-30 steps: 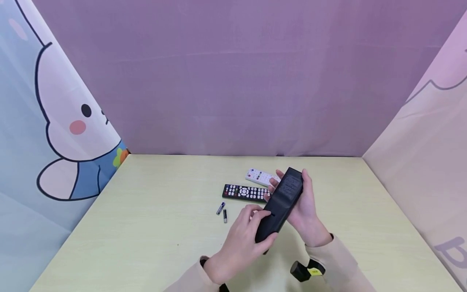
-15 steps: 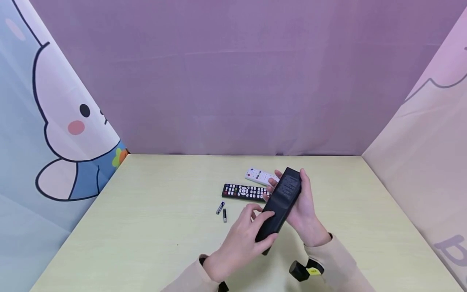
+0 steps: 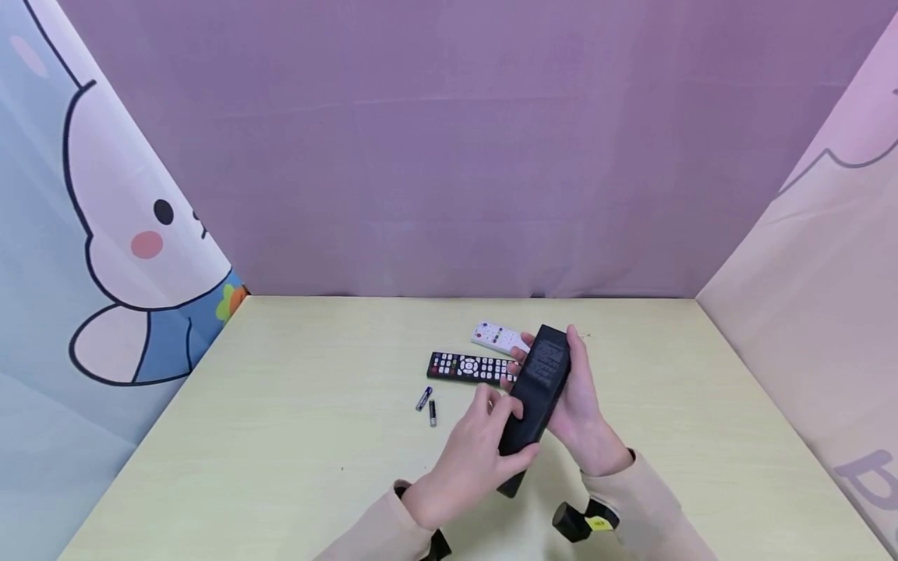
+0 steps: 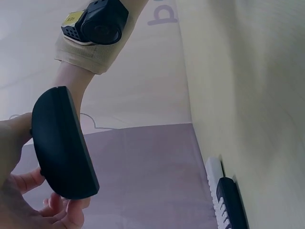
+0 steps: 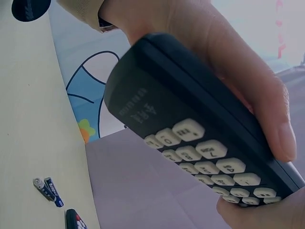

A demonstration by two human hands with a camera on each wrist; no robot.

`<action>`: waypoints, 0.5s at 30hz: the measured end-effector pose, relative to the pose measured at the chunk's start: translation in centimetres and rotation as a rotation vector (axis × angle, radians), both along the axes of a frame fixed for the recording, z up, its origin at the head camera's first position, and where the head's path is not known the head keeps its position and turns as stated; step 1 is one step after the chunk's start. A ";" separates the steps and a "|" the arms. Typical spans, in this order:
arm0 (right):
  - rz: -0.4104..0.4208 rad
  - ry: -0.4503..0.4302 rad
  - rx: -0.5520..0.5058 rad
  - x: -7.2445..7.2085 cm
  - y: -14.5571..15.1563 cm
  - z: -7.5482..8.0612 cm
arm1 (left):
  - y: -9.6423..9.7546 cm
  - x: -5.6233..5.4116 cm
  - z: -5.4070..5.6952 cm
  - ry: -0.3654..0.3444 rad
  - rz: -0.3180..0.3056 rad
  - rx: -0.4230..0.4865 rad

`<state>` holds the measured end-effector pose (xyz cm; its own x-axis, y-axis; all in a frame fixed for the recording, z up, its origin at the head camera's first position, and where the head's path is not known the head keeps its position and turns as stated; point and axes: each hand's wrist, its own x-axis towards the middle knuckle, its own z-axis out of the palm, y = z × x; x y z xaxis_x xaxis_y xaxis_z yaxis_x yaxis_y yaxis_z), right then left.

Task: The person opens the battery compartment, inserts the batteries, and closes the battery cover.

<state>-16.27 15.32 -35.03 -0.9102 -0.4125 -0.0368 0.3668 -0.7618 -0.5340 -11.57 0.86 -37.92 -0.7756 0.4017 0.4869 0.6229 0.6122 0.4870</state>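
Observation:
A black remote control point(image 3: 539, 389) is held tilted above the table, its back with a printed label towards the head camera. My right hand point(image 3: 584, 417) grips its upper part, thumb along the right edge and fingertips showing at the left. Lower down, my left hand point(image 3: 471, 450) holds it too, with a bent index finger on the back and the thumb at the lower edge. The right wrist view shows the white buttons point(image 5: 207, 168) on the remote's front. In the left wrist view, its rounded end point(image 4: 62, 143) faces the camera.
Behind the hands, a second black remote point(image 3: 468, 366) and a white remote point(image 3: 496, 336) lie on the table point(image 3: 281, 436). Two small batteries, one blue and silver point(image 3: 424, 399) and one dark point(image 3: 433, 414), lie just in front. Fabric walls point(image 3: 449, 156) enclose the table.
The held remote has shifted slightly left and down, and more of its lower end shows. My left index finger has bent more on the back. The remotes and batteries on the table stay put.

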 end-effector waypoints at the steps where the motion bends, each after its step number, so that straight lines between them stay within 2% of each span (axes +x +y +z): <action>1: -0.001 0.000 0.004 0.0 0.0 0.0 | 0.0 0.0 0.0 -0.015 0.000 -0.001; 4: 0.004 0.020 0.012 0.0 0.0 -0.1 | 0.1 -0.1 0.0 -0.036 0.000 -0.005; 11: 0.014 0.045 0.001 0.0 0.1 -0.4 | 0.2 -0.3 -0.3 -0.037 -0.005 -0.013; 15: -0.021 0.035 -0.002 -0.2 0.3 -0.4 | 0.0 -0.3 -0.7 0.029 -0.021 -0.014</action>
<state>-16.51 15.63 -35.40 -0.9192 -0.3937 -0.0043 0.3324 -0.7701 -0.5444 -11.85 0.86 -38.60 -0.7521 0.4253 0.5034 0.6499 0.6054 0.4595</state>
